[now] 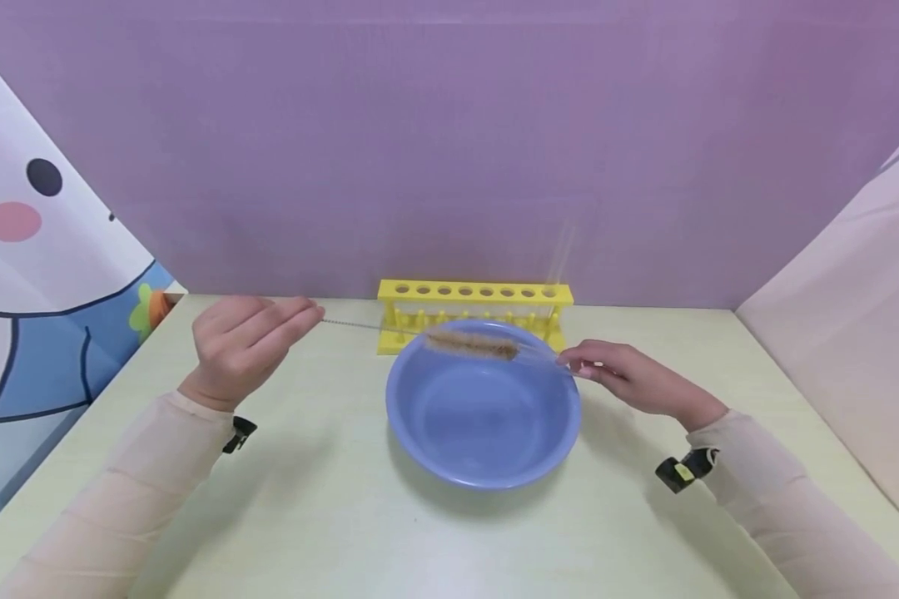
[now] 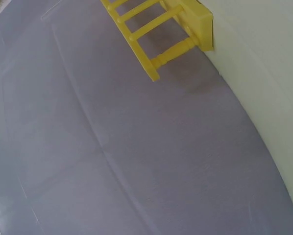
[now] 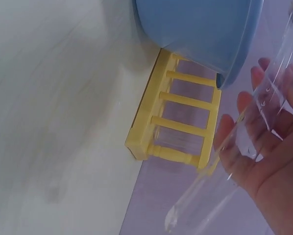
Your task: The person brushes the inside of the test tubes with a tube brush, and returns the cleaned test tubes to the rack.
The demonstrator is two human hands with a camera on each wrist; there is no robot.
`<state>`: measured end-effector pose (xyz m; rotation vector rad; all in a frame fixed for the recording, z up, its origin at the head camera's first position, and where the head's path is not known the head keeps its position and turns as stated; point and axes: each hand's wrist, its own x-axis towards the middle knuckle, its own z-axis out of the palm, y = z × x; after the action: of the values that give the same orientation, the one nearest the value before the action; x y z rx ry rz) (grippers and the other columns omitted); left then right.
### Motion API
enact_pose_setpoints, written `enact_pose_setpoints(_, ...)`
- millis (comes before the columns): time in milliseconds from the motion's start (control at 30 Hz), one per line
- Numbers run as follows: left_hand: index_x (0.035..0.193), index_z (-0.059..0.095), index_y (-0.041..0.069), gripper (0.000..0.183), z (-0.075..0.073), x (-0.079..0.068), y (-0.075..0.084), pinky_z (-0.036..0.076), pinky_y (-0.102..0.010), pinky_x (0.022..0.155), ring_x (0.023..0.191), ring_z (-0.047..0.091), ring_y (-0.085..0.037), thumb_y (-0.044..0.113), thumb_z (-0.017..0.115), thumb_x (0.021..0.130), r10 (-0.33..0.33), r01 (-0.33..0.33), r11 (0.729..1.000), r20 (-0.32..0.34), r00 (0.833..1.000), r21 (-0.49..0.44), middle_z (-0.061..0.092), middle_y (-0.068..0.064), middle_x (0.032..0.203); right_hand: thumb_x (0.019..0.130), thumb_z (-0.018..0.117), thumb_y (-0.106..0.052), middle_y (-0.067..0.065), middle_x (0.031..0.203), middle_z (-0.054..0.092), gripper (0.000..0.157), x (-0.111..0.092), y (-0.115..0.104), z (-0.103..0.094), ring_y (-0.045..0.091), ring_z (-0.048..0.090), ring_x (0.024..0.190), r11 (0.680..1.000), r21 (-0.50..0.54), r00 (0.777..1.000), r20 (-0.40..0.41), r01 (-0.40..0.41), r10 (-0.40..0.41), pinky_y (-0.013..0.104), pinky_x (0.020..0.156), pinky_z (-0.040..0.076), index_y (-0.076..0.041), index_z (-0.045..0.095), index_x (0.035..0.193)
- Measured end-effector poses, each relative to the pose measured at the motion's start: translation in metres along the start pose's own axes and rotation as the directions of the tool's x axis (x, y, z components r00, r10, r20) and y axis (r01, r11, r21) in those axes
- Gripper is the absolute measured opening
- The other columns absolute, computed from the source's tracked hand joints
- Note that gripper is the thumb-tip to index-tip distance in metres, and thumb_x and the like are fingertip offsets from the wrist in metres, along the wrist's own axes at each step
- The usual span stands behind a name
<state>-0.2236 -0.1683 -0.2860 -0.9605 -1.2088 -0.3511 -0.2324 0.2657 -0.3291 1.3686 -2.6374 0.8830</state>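
At frame centre, above the blue plastic basin (image 1: pixel 483 416), the left hand (image 1: pixel 240 345) pinches the wire-handled bristle brush (image 1: pixel 470 344), its head inside the clear glass test tube (image 3: pixel 249 142) gripped by the right hand (image 1: pixel 629 378); scrubbing seems under way, and steady, straight strokes come next.

A blue basin (image 1: pixel 483 433) sits before a bright yellow rack (image 1: pixel 474 293) on a pale cream tabletop (image 1: pixel 330 516). The brush (image 1: pixel 470 344) has brown bristles, the tube (image 3: pixel 244 147) is clear glass, the backdrop (image 1: pixel 449 150) plain lilac.

Bowl (image 1: pixel 484 441) and rack (image 1: pixel 474 293) block the centre; table (image 1: pixel 330 516) sides open.
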Motion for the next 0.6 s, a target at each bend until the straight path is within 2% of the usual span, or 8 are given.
enact_pose_setpoints(200, 0.082, 0.075, 0.006, 0.007, 0.0002, 0.0008, -0.0001, 0.037, -0.036, 0.040, 0.048, 0.053, -0.026, 0.008, 0.068, 0.084, 0.020, -0.020, 1.000, -0.022, 1.000, 0.003, 0.072, -0.007, 0.075, 0.093, 0.049, 0.004, -0.001, 0.098, 0.061, 0.028, 0.0001, 0.0045, 0.0013, 0.012, 0.057, 0.089, 0.995, 0.100, 0.998, 0.053, 0.015, -0.020, 0.021, 0.080, 0.047, -0.002, 0.059, 0.119)
enact_pose_setpoints(367, 0.084, 0.075, 0.007, 0.006, 0.0021, 0.0006, 0.0009, 0.035, -0.034, 0.038, 0.045, 0.050, -0.023, 0.006, 0.070, 0.081, 0.064, -0.064, 0.998, -0.024, 0.998, 0.021, 0.071, -0.007, 0.074, 0.093, 0.048, 0.007, 0.002, 0.096, 0.059, 0.029, 0.0003, 0.0064, 0.0030, 0.013, 0.055, 0.087, 0.981, 0.178, 0.991, 0.097, 0.077, -0.095, 0.022, 0.077, 0.046, 0.001, 0.058, 0.119)
enact_pose_setpoints(467, 0.083, 0.075, 0.007, 0.006, 0.0051, -0.0007, 0.0029, 0.036, -0.034, 0.038, 0.045, 0.050, -0.022, 0.005, 0.070, 0.081, 0.082, -0.081, 0.996, -0.012, 0.997, 0.036, 0.071, -0.007, 0.073, 0.092, 0.048, 0.007, 0.003, 0.095, 0.059, 0.028, 0.0021, 0.0057, 0.0036, 0.013, 0.054, 0.086, 0.978, 0.181, 0.987, 0.104, 0.100, -0.120, 0.022, 0.076, 0.045, 0.001, 0.058, 0.118)
enact_pose_setpoints(600, 0.082, 0.075, 0.006, 0.007, 0.0091, -0.0018, 0.0061, 0.036, -0.033, 0.038, 0.044, 0.051, -0.022, 0.003, 0.069, 0.082, 0.070, -0.070, 0.997, 0.001, 0.998, 0.023, 0.070, -0.008, 0.070, 0.092, 0.049, 0.006, 0.000, 0.094, 0.058, 0.029, 0.0041, 0.0037, 0.0030, 0.010, 0.053, 0.085, 0.987, 0.133, 0.992, 0.077, 0.090, -0.101, 0.024, 0.073, 0.045, -0.002, 0.059, 0.118)
